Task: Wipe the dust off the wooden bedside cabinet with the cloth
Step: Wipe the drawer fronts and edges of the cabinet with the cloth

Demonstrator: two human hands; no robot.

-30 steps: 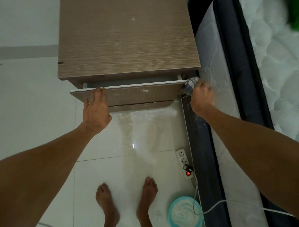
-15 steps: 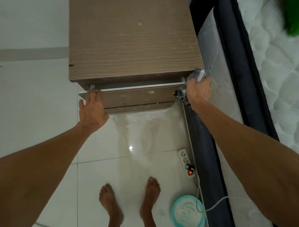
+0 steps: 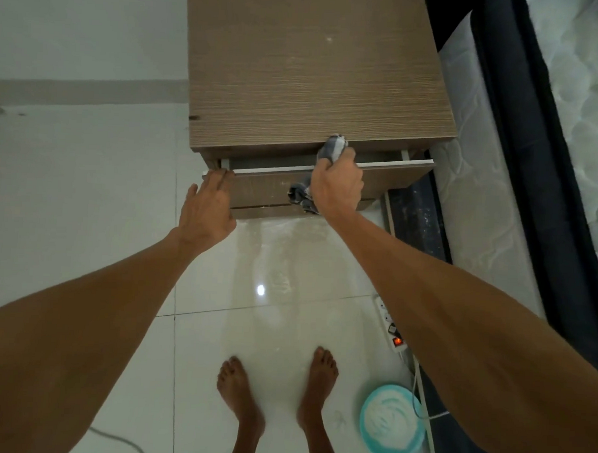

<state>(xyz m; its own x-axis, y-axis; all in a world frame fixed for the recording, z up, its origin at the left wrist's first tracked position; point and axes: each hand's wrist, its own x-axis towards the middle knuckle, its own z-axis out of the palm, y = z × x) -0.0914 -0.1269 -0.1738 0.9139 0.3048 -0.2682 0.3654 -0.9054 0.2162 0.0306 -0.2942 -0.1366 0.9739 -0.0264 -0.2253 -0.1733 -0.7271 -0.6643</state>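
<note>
The wooden bedside cabinet (image 3: pixel 314 73) stands ahead of me with its top drawer (image 3: pixel 268 187) pulled slightly out. My right hand (image 3: pixel 337 183) grips a grey-and-white cloth (image 3: pixel 333 147) against the upper edge of the drawer front, near its middle; part of the cloth hangs below the hand over the drawer face. My left hand (image 3: pixel 207 207) has straight fingers that touch the drawer's left corner. White dust specks show on the cabinet top and the drawer front.
A bed with a dark frame (image 3: pixel 519 167) and white mattress runs along the cabinet's right side. On the glossy tiled floor lie a power strip (image 3: pixel 391 328) with a white cable and a teal bowl of white powder (image 3: pixel 392 422). My bare feet stand below.
My right hand has slid the cloth leftward along the drawer's top edge, from the right corner to near the middle. My left hand stays at the drawer's left corner.
</note>
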